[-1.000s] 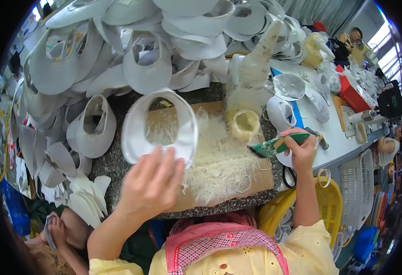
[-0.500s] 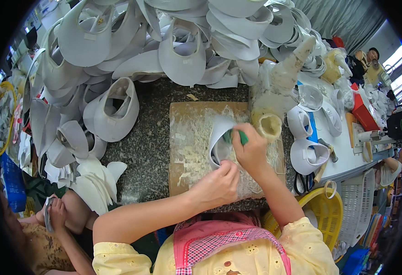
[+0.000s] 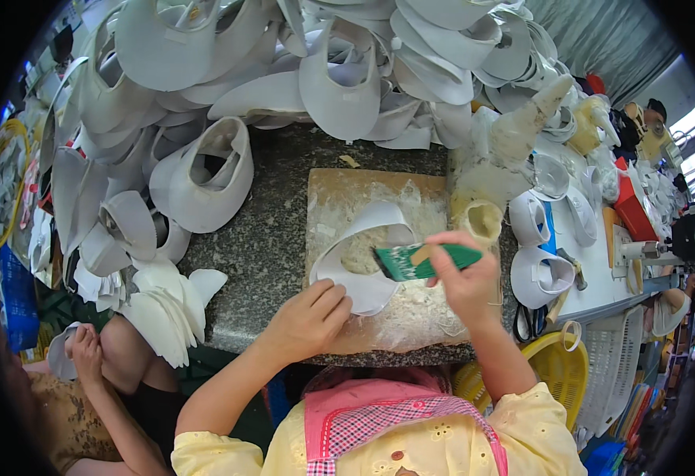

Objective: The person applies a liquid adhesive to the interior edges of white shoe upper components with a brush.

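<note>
A white shoe upper (image 3: 373,292) lies tilted on a glue-crusted board (image 3: 419,186), its opening facing up. My left hand (image 3: 309,317) is closed on its near-left edge, thumb and fingers pinching the rim. My right hand (image 3: 466,278) grips a flat green brush (image 3: 431,263), with its dark bristle end over the opening's right side. Whether the bristles touch the upper, I cannot tell. Just beyond my right hand stands a glue-coated plastic container (image 3: 486,218) with a round, yellowish mouth.
White uppers (image 3: 343,95) are heaped along the back and left. Flat white pieces (image 3: 165,309) lie at the left edge. At right are more uppers (image 3: 539,278), a hammer (image 3: 576,270) and a yellow basket (image 3: 566,365). Another person's hand (image 3: 86,349) holds a white piece at lower left.
The upper has gone from held upright to lying lower on the board, opening up. My left hand has shifted left with it. My right hand has drawn right, bringing the brush into plain sight.
</note>
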A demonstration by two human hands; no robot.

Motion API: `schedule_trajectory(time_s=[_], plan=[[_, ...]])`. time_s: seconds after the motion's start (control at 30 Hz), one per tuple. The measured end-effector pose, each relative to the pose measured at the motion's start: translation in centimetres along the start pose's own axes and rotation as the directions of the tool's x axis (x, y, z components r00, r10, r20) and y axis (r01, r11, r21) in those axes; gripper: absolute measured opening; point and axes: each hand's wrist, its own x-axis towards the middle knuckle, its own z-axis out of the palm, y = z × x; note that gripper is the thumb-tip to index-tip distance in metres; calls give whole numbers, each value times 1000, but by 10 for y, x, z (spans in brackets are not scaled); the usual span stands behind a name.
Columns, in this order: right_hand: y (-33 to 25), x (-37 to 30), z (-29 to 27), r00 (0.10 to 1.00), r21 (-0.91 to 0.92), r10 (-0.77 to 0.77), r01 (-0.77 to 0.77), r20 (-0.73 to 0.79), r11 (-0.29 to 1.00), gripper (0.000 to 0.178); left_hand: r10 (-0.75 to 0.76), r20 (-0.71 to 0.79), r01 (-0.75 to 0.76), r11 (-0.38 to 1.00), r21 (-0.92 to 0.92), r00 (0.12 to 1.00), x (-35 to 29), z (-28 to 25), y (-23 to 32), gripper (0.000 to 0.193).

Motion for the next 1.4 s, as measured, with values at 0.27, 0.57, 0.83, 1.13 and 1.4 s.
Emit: schedule_trajectory(time_s=[0.27,0.57,0.83,1.13,1.4], plan=[[47,17,33,683,-525,-691,689,238,499,27,-46,-101,40,997,-60,994,-22,20,-2,32],[21,37,31,563,-178,-495,759,661,626,20,61,-157,-57,998,32,986,-29,22,-5,26],[6,40,24,517,-103,-437,723,736,683,16,110,-154,-94,989,111,982,-29,24,-3,26],[-8,39,11,514,-59,-425,686,745,725,18,108,-150,-88,987,137,983,-29,24,2,26],[0,48,-4,550,-91,-357,626,755,774,17,98,-141,-72,981,182,985,-18,20,-6,20]])
